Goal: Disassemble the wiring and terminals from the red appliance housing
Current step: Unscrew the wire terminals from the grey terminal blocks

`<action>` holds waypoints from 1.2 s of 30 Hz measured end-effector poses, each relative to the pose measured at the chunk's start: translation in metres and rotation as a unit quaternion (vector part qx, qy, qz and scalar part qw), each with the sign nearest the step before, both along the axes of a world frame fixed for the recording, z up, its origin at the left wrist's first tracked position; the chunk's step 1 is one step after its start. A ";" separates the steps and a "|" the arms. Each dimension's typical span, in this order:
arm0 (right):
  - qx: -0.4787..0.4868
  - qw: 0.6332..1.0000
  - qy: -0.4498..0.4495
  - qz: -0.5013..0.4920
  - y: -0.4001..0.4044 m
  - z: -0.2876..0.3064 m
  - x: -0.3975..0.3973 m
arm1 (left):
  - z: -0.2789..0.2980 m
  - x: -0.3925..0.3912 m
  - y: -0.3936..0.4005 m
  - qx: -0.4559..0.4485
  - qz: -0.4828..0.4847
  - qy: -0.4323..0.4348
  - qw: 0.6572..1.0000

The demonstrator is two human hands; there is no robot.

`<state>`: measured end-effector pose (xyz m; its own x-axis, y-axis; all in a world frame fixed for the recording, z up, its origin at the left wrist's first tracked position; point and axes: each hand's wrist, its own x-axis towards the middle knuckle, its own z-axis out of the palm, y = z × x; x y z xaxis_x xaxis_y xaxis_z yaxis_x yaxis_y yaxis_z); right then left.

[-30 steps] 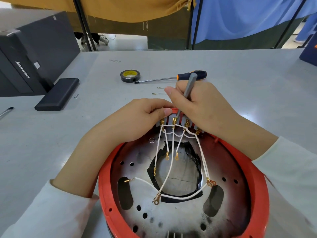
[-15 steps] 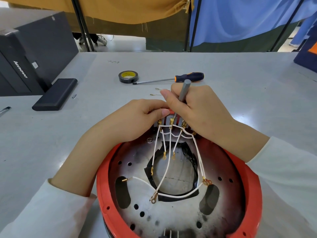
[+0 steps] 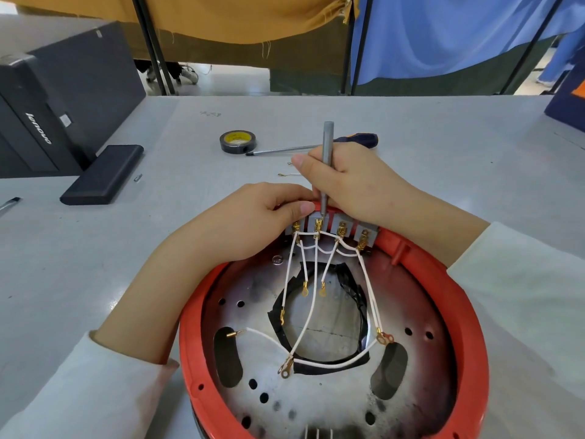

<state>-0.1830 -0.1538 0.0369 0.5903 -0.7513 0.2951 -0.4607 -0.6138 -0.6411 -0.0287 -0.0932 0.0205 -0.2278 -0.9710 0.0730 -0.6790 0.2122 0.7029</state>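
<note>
Housing (image 3: 468,327): red, round, set on the near middle of the table (image 3: 443,153), open side up. A metal plate (image 3: 332,403) with round holes and two oblong slots is seen inside it, scorched dark in places. Black tape (image 3: 357,286) is stuck round the plate's middle opening.

Terminal block (image 3: 332,228): grey, four positions, fixed at the housing's far rim. A brass terminal (image 3: 342,232) is seated in each position.

Wires (image 3: 308,318): white, thin, run from the block down across the plate. Free ends are fitted with brass ring lugs (image 3: 285,370); one lies near the left slot, a pair near the right slot, two hang over the opening.

Left hand (image 3: 253,223): laid on the far left rim, fingers curled, fingertips pressed to the block's left end. Whether anything is pinched cannot be told.

Right hand (image 3: 357,185): closed round a grey tool (image 3: 327,160), held upright. The tool's tip is set at the block's second position from the left.

Screwdriver (image 3: 304,148): dark handle with orange, laid on the table beyond the hands, partly hidden by the right hand.

Tape roll (image 3: 238,141): black, yellow core, just beside the screwdriver's tip.

Black slab (image 3: 103,174) and black case (image 3: 63,96): at far left.
</note>
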 end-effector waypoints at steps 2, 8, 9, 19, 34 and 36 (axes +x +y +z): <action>0.017 1.000 0.005 0.000 0.000 0.001 0.000 | 0.001 0.000 0.001 0.002 0.004 -0.003 1.000; 0.063 0.997 0.039 0.002 0.001 0.005 0.005 | 0.000 0.000 0.000 0.006 0.006 -0.033 0.999; 0.060 0.998 0.036 -0.003 0.001 0.005 0.005 | 0.000 0.000 0.000 0.007 0.004 -0.027 1.000; 0.056 0.989 -0.127 -0.057 0.014 -0.001 -0.012 | 0.001 0.000 0.001 0.010 -0.010 0.001 1.000; 0.023 0.982 -0.170 -0.079 0.016 -0.008 -0.011 | 0.000 0.000 0.002 0.005 -0.010 0.004 1.000; 0.019 0.983 -0.164 -0.081 0.016 -0.007 -0.011 | 0.001 0.000 0.002 0.003 -0.012 0.000 1.000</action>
<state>-0.1937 -0.1378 0.0295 0.3400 -0.8418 0.4194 -0.3147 -0.5221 -0.7927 -0.0284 -0.0914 0.0213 -0.2508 -0.9657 0.0672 -0.6731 0.2238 0.7049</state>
